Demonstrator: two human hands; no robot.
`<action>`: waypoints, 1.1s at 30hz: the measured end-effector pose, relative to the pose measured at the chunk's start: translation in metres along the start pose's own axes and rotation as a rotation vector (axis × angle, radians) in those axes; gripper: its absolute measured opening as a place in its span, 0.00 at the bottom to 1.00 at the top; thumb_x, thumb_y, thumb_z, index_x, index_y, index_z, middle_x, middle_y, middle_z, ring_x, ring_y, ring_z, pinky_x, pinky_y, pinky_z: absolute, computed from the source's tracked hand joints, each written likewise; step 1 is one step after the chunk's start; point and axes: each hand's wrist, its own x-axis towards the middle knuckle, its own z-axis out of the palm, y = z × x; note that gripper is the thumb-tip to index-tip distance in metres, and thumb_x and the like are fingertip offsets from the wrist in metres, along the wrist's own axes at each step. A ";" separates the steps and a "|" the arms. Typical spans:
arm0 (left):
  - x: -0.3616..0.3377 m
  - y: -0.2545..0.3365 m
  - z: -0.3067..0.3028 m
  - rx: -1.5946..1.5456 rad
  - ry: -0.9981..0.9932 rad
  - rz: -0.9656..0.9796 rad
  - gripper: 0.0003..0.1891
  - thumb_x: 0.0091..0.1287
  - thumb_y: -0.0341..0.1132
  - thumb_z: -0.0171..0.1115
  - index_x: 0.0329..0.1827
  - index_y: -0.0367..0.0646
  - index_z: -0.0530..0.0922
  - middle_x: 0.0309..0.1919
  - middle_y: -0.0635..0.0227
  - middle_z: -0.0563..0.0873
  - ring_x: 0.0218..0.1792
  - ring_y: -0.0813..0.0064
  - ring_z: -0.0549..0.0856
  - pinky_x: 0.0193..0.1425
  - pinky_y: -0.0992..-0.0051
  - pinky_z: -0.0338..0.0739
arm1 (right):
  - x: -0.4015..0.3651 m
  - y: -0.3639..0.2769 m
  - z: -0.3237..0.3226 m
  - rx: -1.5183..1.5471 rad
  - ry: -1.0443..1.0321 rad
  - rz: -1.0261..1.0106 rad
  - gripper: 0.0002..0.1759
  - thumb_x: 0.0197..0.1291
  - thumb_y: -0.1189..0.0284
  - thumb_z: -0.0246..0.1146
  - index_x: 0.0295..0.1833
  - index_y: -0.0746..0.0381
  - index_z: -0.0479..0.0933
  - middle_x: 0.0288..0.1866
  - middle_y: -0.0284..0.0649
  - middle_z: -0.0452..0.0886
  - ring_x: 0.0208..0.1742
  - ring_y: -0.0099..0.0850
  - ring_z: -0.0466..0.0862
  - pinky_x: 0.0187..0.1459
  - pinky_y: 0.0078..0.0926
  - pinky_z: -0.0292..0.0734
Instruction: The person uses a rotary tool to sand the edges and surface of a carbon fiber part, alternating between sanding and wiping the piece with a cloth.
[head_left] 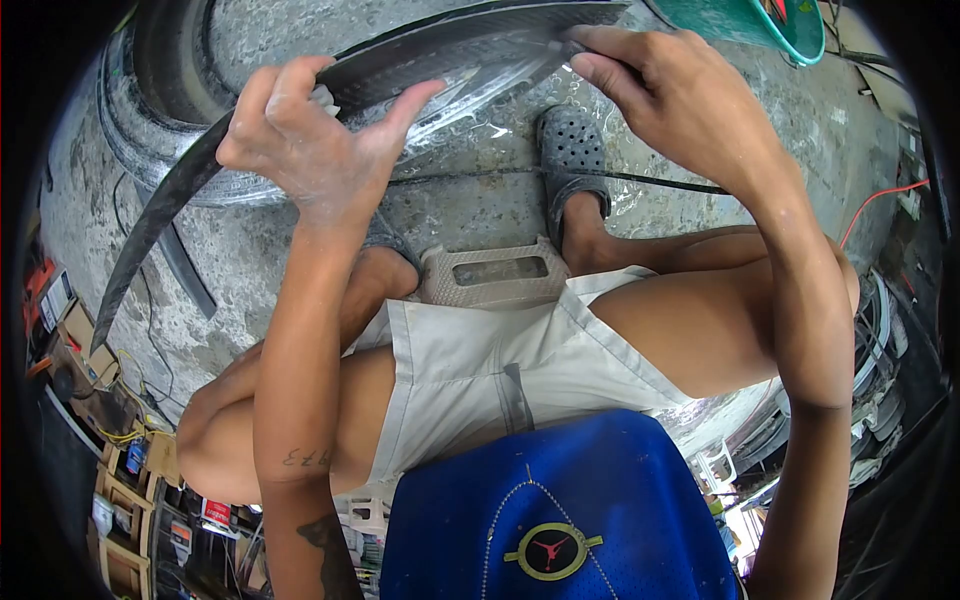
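Observation:
A long curved black strip (400, 72) arches across the top of the view, its left tail hanging down past my left hand (315, 140). The fingers of that hand curl over the strip, with the thumb stretched to the right and a small pale wad (325, 100) near the fingertips. At the strip's right end, my right hand (665, 95) pinches the edge between thumb and fingers. Wet, whitish streaks shine on a surface just below the strip. A large round tyre-like object (140, 110) lies on the floor beneath the left part of the strip.
A green basin (745, 22) stands at the top right. My feet in dark clogs (573, 145) flank a beige stool (490, 275). A thin black cord (660, 181) crosses the concrete floor. Shelves with boxes (125, 520) are at lower left, an orange cable (870, 205) at right.

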 end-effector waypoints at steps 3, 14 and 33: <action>0.000 -0.001 0.000 0.000 -0.002 0.002 0.47 0.43 0.78 0.77 0.56 0.53 0.74 0.51 0.73 0.71 0.60 0.70 0.67 0.58 0.61 0.54 | 0.001 -0.001 0.000 -0.001 -0.008 0.011 0.21 0.75 0.58 0.63 0.59 0.64 0.85 0.35 0.55 0.86 0.41 0.54 0.87 0.46 0.45 0.80; 0.003 -0.003 0.000 -0.019 -0.004 0.011 0.48 0.42 0.78 0.77 0.56 0.53 0.75 0.51 0.72 0.72 0.60 0.68 0.67 0.57 0.61 0.55 | -0.001 0.000 0.002 -0.078 -0.010 0.041 0.20 0.74 0.57 0.64 0.60 0.60 0.86 0.34 0.52 0.87 0.39 0.52 0.87 0.43 0.44 0.81; 0.003 -0.003 0.001 -0.016 -0.009 0.012 0.49 0.41 0.79 0.77 0.56 0.52 0.75 0.52 0.71 0.72 0.60 0.67 0.66 0.57 0.60 0.54 | 0.000 0.003 0.005 -0.102 0.040 -0.050 0.20 0.74 0.56 0.64 0.59 0.59 0.86 0.35 0.51 0.88 0.40 0.53 0.87 0.43 0.45 0.81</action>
